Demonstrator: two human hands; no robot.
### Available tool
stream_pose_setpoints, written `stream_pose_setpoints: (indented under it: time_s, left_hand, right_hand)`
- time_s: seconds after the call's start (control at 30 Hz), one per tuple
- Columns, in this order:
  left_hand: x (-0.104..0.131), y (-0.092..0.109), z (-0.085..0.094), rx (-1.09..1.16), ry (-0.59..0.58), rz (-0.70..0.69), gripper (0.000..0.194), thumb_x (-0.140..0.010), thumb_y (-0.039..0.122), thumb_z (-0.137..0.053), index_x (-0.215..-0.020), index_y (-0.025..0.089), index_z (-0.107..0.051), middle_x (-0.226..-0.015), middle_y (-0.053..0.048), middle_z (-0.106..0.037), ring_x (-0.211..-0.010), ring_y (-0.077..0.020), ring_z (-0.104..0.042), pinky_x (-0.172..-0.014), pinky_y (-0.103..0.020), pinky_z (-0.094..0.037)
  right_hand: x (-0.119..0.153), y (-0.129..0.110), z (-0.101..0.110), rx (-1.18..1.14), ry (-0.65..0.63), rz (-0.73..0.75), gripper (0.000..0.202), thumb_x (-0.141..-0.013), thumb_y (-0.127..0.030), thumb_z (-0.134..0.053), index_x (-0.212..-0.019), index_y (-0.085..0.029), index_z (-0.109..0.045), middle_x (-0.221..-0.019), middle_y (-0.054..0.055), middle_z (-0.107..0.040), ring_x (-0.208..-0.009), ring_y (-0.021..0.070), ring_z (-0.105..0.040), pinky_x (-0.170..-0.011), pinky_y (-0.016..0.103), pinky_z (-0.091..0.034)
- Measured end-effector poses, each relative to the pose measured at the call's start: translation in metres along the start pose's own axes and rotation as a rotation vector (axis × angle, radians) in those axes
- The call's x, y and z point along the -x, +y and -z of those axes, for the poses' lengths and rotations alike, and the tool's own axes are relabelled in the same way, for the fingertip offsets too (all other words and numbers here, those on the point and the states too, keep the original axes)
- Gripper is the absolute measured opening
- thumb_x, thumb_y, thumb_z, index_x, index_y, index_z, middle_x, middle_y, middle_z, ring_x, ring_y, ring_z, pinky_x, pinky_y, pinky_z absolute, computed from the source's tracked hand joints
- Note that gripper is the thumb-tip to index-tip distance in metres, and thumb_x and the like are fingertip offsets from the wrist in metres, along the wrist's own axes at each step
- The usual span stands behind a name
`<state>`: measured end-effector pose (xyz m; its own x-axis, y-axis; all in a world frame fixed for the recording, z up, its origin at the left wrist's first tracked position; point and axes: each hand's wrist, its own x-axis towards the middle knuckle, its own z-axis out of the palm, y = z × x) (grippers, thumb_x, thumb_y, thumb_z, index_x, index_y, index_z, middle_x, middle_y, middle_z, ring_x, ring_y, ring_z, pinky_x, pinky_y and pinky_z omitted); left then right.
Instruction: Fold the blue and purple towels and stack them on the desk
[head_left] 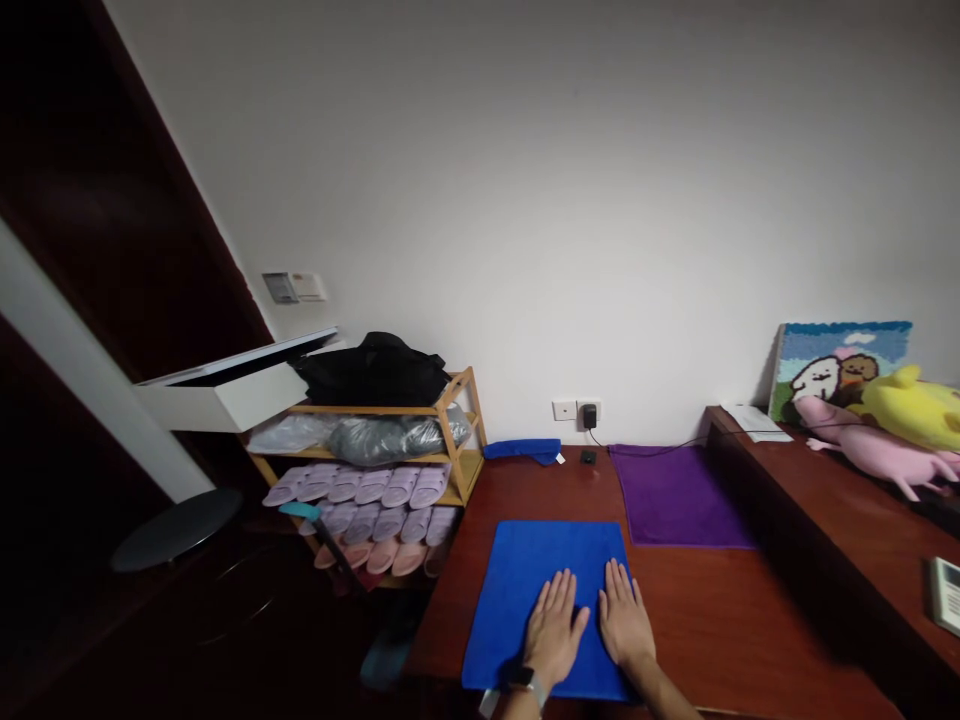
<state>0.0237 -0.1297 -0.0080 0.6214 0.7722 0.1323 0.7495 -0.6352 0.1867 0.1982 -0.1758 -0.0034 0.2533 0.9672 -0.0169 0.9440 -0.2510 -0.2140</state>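
Observation:
A blue cloth (pixel 517 580) lies spread flat on the reddish-brown table, with a white tag at its near left corner. My left hand (pixel 553 625) rests palm down on the middle of it, fingers stretched out and a watch on the wrist. Palm down too, my right hand (pixel 624 615) lies flat at the cloth's right side, its fingers extended. Neither hand holds anything. Behind, against the wall, is a folded blue cloth (pixel 521 449) with a small white tag. A purple cloth (pixel 682 495) is laid out to the back right.
Left of the table (pixel 712 620) stands a wooden rack (pixel 471 480) with slippers (pixel 401 485), a black bag (pixel 375 372) and a white box (pixel 225 398). A charger (pixel 589 415) is plugged into the wall, its cable trailing right. Plush toys (pixel 874 445) lie on a raised ledge at right.

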Motion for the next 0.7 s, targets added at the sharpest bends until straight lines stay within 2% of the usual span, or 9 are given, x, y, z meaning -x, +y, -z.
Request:
stream_pose_setpoints:
  time_s: [0.13,0.2,0.27,0.5,0.57,0.63,0.7]
  left_hand:
    - [0.03,-0.066,0.023,-0.069,0.0,0.238,0.067,-0.105,0.056,-0.018,-0.161,0.019,-0.025,-0.167,-0.005,-0.024,-0.154,-0.0235,-0.024,-0.127,-0.047,-0.026]
    - [0.039,-0.083,0.028,-0.106,0.038,0.313,0.068,-0.105,0.056,-0.019,-0.16,0.016,-0.028,-0.167,-0.007,-0.025,-0.154,-0.0239,-0.025,-0.127,-0.046,-0.026]
    - [0.043,-0.088,0.027,-0.133,0.073,0.326,0.07,-0.104,0.058,-0.021,-0.159,0.015,-0.031,-0.166,-0.008,-0.026,-0.154,-0.0246,-0.026,-0.127,-0.046,-0.027]
    - [0.041,-0.093,0.023,-0.146,0.086,0.314,0.072,-0.103,0.058,-0.024,-0.157,0.011,-0.034,-0.165,-0.009,-0.028,-0.153,-0.0252,-0.027,-0.126,-0.046,-0.028]
    - [0.037,-0.088,0.024,-0.149,0.093,0.325,0.07,-0.104,0.054,-0.025,-0.157,0.01,-0.035,-0.164,-0.01,-0.03,-0.153,-0.0252,-0.028,-0.126,-0.046,-0.028]
    - [0.031,-0.068,0.022,-0.141,0.13,0.313,0.065,-0.105,0.049,-0.023,-0.157,0.012,-0.035,-0.164,-0.01,-0.031,-0.153,-0.0248,-0.028,-0.126,-0.048,-0.028]
    - [0.02,-0.032,0.014,-0.096,0.15,0.224,0.062,-0.105,0.045,-0.021,-0.159,0.017,-0.031,-0.166,-0.007,-0.029,-0.154,-0.0234,-0.026,-0.127,-0.047,-0.028]
  right_hand:
    - [-0.002,-0.004,0.007,0.003,-0.018,-0.034,0.066,-0.101,-0.037,-0.013,-0.159,-0.007,-0.02,-0.168,0.007,-0.016,-0.156,0.023,-0.013,-0.127,0.043,-0.013]
    - [-0.002,-0.005,0.009,0.001,-0.035,-0.039,0.066,-0.101,-0.038,-0.013,-0.16,-0.008,-0.021,-0.168,0.007,-0.016,-0.156,0.0232,-0.013,-0.127,0.044,-0.013]
    - [0.001,-0.004,0.009,-0.005,-0.046,-0.042,0.067,-0.101,-0.04,-0.014,-0.16,-0.008,-0.021,-0.168,0.007,-0.017,-0.156,0.0237,-0.014,-0.127,0.044,-0.014]
    - [0.029,0.003,-0.007,-0.065,-0.012,-0.034,0.068,-0.101,-0.043,-0.015,-0.16,-0.01,-0.023,-0.168,0.005,-0.018,-0.156,0.0226,-0.015,-0.128,0.043,-0.016]
    - [0.033,0.004,-0.009,-0.073,0.002,-0.025,0.067,-0.101,-0.043,-0.015,-0.16,-0.011,-0.024,-0.168,0.005,-0.018,-0.156,0.0219,-0.015,-0.128,0.043,-0.015]
    - [0.033,0.005,-0.009,-0.08,0.013,-0.022,0.066,-0.101,-0.042,-0.015,-0.16,-0.011,-0.025,-0.168,0.005,-0.019,-0.156,0.0218,-0.016,-0.128,0.043,-0.015]
    - [0.033,0.006,-0.01,-0.084,0.02,-0.022,0.066,-0.101,-0.041,-0.015,-0.159,-0.01,-0.025,-0.167,0.006,-0.02,-0.156,0.0223,-0.016,-0.128,0.044,-0.016]
